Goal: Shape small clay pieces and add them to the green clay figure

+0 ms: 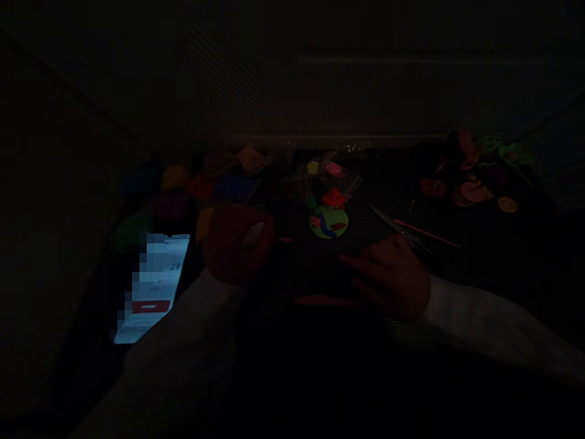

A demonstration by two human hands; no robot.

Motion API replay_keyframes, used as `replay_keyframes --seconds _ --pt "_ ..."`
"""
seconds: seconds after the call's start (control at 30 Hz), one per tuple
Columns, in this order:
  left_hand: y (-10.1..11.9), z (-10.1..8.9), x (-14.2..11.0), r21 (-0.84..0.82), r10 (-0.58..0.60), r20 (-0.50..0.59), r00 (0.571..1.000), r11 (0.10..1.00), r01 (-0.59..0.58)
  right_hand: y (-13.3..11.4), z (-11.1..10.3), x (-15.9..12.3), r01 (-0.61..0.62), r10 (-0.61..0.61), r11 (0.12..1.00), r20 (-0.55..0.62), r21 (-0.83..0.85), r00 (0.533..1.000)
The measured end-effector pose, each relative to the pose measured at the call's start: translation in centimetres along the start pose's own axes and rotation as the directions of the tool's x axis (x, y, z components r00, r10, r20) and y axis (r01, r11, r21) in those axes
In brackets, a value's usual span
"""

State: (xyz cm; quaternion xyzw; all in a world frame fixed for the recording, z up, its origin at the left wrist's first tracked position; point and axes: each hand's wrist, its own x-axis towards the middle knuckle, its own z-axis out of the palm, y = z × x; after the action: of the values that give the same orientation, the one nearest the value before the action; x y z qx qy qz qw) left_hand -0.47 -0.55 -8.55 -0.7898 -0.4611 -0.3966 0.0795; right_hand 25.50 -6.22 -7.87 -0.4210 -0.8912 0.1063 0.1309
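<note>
The scene is very dark. My left hand (237, 244) is closed around a small whitish lump (253, 234), whose kind I cannot make out. To the right, my right hand (393, 277) has its fingers stretched out and apart, low over the dark surface, and nothing shows in them. Between and beyond the hands lies a round green clay disc (338, 218) with blue, red and dark green clay pieces on it. Scissors (388, 216) and a thin pink stick-like tool (427, 233) lie just beyond my right hand. A flat pinkish tool (320, 300) lies nearer me, left of that hand.
A lit phone (171, 268) lies left of my left forearm. Coloured packets (176, 177) are grouped at the back left, and clear bags (336, 171) lie behind the disc. Several coloured clay pieces (473, 190) sit at the back right. A pale wall (388, 91) stands behind.
</note>
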Motion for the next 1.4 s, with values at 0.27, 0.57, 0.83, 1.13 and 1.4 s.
replay_keyframes --seconds 0.27,0.57,0.83,1.13,1.4 --pt "0.1 0.0 0.2 -0.007 0.036 -0.024 0.999 0.999 -0.036 0.1 0.5 0.2 0.017 -0.017 0.998 -0.001 -0.059 1.000" --pt "0.3 0.0 0.4 -0.029 0.035 -0.026 0.999 0.999 -0.035 -0.4 0.8 0.3 0.043 -0.037 0.988 0.043 -0.150 0.998" --pt "0.4 -0.2 0.5 -0.035 0.028 0.002 1.000 0.999 -0.027 -0.7 0.9 0.2 0.044 -0.035 0.984 0.052 -0.174 0.998" --pt "0.4 -0.2 0.6 -0.039 0.057 -0.021 0.998 0.998 -0.058 -0.8 0.9 0.1 0.088 -0.075 0.980 0.076 -0.181 0.994" --pt "0.6 -0.4 0.8 -0.037 0.055 -0.003 0.998 0.998 -0.055 -0.9 1.0 0.0 0.097 -0.088 0.977 0.058 -0.188 0.994"
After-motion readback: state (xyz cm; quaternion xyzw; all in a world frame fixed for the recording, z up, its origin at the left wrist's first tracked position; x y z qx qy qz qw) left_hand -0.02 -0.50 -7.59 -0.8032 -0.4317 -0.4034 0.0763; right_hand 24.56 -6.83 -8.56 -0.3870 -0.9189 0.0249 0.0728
